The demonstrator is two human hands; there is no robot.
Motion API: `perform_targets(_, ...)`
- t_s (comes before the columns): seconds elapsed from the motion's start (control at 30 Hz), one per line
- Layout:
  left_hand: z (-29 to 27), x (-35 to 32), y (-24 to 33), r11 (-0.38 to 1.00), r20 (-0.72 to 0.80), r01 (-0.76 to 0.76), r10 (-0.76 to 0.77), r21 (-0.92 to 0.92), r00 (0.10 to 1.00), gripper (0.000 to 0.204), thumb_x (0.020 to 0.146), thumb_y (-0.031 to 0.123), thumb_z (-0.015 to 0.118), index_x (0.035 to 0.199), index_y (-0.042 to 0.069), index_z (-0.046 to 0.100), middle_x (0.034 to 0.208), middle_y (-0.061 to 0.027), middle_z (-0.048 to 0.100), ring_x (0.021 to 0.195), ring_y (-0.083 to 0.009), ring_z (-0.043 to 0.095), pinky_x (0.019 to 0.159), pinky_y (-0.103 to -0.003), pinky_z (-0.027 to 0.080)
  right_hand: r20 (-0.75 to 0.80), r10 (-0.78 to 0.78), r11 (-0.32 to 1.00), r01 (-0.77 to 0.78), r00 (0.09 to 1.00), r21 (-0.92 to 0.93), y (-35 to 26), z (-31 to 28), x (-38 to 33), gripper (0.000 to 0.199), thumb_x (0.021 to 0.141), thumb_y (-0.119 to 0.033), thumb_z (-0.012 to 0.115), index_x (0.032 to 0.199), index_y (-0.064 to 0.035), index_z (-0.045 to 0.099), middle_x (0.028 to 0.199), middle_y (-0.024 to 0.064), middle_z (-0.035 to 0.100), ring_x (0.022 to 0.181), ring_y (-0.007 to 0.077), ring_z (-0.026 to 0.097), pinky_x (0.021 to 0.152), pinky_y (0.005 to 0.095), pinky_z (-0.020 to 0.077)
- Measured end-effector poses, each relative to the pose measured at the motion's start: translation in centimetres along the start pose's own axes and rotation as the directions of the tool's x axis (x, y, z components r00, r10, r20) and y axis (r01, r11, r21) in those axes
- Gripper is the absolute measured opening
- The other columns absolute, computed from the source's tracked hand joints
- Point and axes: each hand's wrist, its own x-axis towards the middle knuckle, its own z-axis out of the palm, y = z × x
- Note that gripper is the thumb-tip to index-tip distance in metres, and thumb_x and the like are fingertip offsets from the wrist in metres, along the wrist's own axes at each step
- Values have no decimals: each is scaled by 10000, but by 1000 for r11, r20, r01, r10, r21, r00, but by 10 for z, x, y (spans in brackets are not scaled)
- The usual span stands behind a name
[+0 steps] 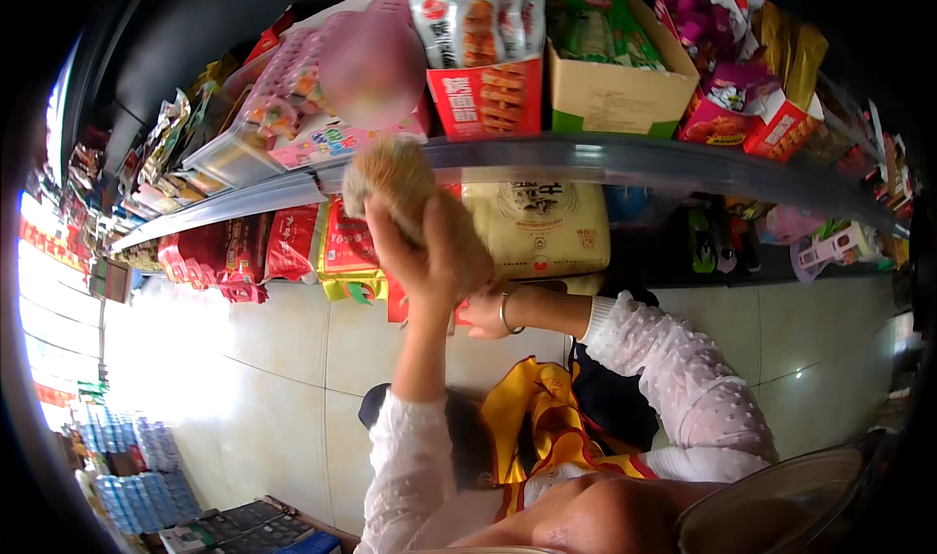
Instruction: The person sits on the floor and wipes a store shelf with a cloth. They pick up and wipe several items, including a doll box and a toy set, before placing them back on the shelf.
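Observation:
My left hand (429,242) is raised in front of the shelf's front edge, its fingers closed round a tan, fuzzy-looking bundle (388,178). The bundle is blurred, and I cannot tell its exact kind. Lower and to the right, my right hand (491,313), a bangle at its wrist, is partly hidden behind the left one. Its fingers look curled beside a red package (398,303) on the lower shelf; what they hold, if anything, is hidden. Just behind the hands stands a large cream-coloured bag (537,232).
On the upper shelf (625,164) are a pink box (342,139), a red box of snack packets (485,100) and a brown carton (615,95) of green packets. Red bags (293,242) line the lower shelf. Bottled water packs (137,500) stand on the tiled floor (283,388) at left.

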Motion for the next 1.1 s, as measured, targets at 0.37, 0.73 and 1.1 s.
perform_targets(0.37,47,-37,-55,583,498,-705,506,404,704,434,769,270,681,1120,40,570,943,-234,549,833,-465,545,709,-500,461,64,74,974,-59,995,-217,-46,6,-28,306,793,-154,633,1090,-89,664,1002,99,710,967,262,671,844,407,484)
perform_targets(0.73,94,-61,7,753,608,-608,364,254,706,381,749,131,663,1128,131,621,932,-110,594,812,-313,593,741,-457,489,-265,98,963,-158,959,-218,-29,50,-18,243,789,-203,646,1004,-100,695,980,83,698,954,223,665,761,370,502)
perform_targets(1.1,-49,16,-89,526,101,-176,168,832,981,268,830,190,686,1058,49,678,977,-165,656,879,-359,635,774,-449,510,-138,154,975,-173,978,-140,-20,35,-24,161,833,-235,593,870,-101,675,860,87,695,842,253,688,683,383,513)
